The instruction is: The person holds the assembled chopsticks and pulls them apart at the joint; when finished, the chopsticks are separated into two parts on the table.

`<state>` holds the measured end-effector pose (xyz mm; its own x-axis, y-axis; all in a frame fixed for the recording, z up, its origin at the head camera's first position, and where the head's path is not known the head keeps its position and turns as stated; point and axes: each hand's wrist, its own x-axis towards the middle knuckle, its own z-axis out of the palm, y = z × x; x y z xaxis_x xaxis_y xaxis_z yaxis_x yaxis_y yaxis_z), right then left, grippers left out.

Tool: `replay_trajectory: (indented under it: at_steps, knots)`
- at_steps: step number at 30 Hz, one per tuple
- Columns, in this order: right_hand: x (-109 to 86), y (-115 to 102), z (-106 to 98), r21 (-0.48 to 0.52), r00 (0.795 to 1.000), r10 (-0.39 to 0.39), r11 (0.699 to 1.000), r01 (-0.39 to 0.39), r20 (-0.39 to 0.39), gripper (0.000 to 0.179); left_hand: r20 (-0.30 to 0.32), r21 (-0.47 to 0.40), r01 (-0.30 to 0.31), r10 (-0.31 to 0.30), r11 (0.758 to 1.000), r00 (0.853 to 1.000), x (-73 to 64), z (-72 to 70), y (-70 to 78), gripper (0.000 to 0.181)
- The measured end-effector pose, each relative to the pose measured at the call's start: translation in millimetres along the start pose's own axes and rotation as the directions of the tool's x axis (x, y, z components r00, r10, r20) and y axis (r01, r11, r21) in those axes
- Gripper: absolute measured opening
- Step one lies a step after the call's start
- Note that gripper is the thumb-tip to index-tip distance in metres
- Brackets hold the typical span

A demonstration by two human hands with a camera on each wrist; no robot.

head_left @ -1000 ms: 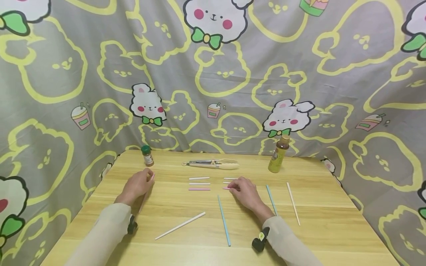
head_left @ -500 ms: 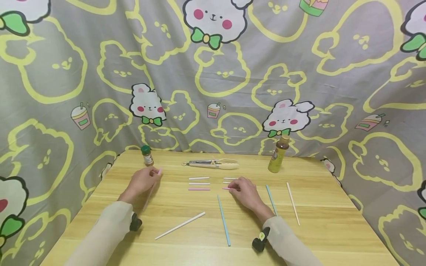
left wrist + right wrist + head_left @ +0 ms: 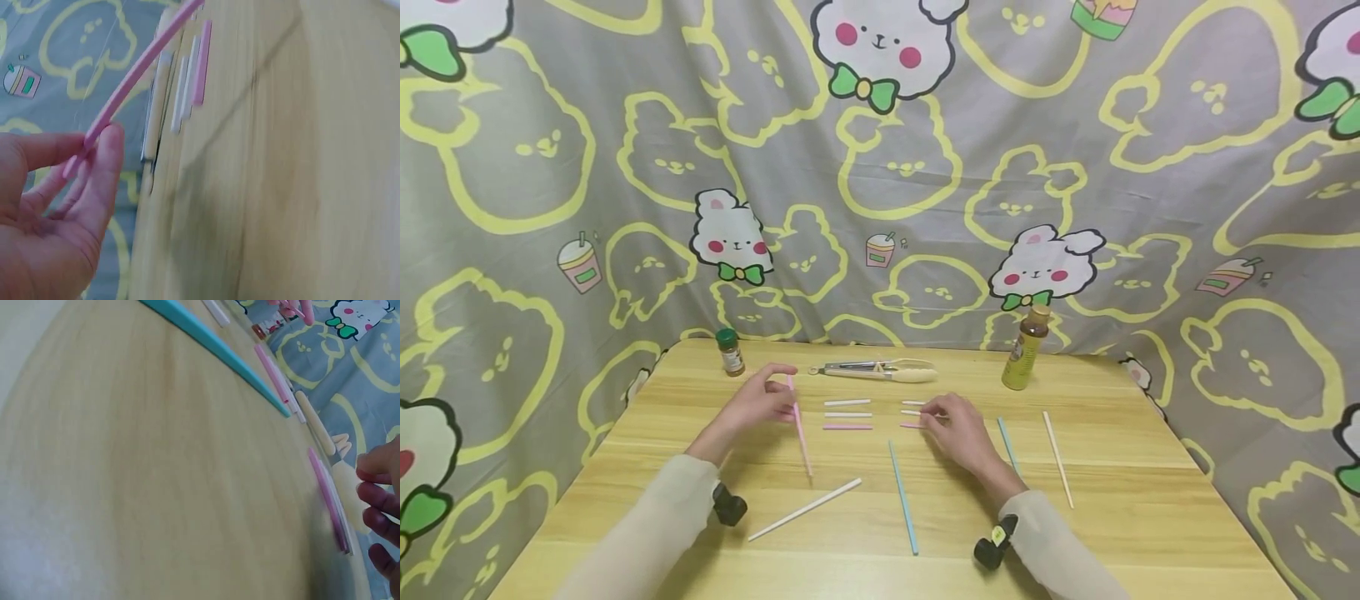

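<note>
My left hand (image 3: 763, 402) pinches a long pink chopstick (image 3: 802, 442) near one end, thumb against fingers. In the left wrist view the chopstick (image 3: 140, 69) is raised off the wood and casts a thin shadow. My right hand (image 3: 958, 429) hovers at the right-hand group of short sticks, two white and one pink stick (image 3: 912, 426), partly covering them. The right wrist view shows its fingers (image 3: 378, 495) loosely bent, with nothing between them and apart from the short pink stick (image 3: 326, 499). A matching left-hand group has two white sticks and a pink stick (image 3: 847, 427).
On the wooden table (image 3: 670, 554) lie a white chopstick (image 3: 805, 509), a blue chopstick (image 3: 904, 500), another blue chopstick (image 3: 1008, 444) and a cream chopstick (image 3: 1059, 460). Behind are tongs (image 3: 876, 370), a green-capped jar (image 3: 730, 353) and a yellow bottle (image 3: 1026, 350), before a patterned curtain (image 3: 910, 312).
My left hand has moved right with the pink chopstick, whose lean has swung the other way. My right hand has come off the short pink stick and shifted slightly.
</note>
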<state>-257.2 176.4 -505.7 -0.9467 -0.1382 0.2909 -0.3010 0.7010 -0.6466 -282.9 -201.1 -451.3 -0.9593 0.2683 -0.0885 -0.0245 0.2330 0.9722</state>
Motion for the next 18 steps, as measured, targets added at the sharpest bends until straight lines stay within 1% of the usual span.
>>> replay_trajectory:
  at_steps: [2,4,6,8,10,13,15,17,18]
  knots:
    - [-0.5,-3.4,-2.2,0.019,1.0,-0.022,1.0,0.022,-0.009,0.009,0.034,-0.062,-0.012,0.014,0.998,0.999,0.3,7.1,-0.1,0.055]
    - [-1.3,-8.5,-4.5,0.052,0.999,-0.046,0.998,0.045,0.01,0.013,0.061,-0.098,-0.023,0.029,0.995,0.998,0.4,15.0,-0.8,0.05]
    - [-2.2,-14.2,-6.2,0.105,0.996,-0.07,0.992,0.064,0.055,0.02,0.08,-0.122,-0.032,0.042,0.992,0.996,-0.2,24.1,-0.2,0.044]
    - [-3.4,-20.5,-8.0,0.173,0.987,-0.094,0.982,0.071,0.128,0.03,0.09,-0.134,-0.043,0.055,0.99,0.994,-1.2,33.8,1.8,0.039]
    - [-4.2,-25.9,-8.9,0.235,0.971,-0.112,0.97,0.06,0.212,0.039,0.095,-0.13,-0.056,0.069,0.99,0.993,-1.9,43.0,4.5,0.035]
    - [-5.2,-31.7,-8.9,0.323,0.939,-0.13,0.946,0.022,0.319,0.048,0.091,-0.095,-0.077,0.086,0.992,0.992,-2.6,54.4,8.0,0.03]
    - [-5.7,-34.5,-8.1,0.374,0.922,-0.137,0.927,-0.01,0.363,0.05,0.086,-0.066,-0.092,0.098,0.994,0.991,-3.0,60.1,9.1,0.028]
    - [-5.9,-35.7,-6.9,0.404,0.913,-0.136,0.914,-0.034,0.384,0.05,0.08,-0.038,-0.107,0.11,0.994,0.991,-3.5,64.6,9.7,0.025]
    - [-6.2,-36.0,-6.5,0.407,0.912,-0.133,0.912,-0.041,0.389,0.05,0.074,-0.025,-0.115,0.116,0.993,0.99,-3.9,66.5,9.7,0.023]
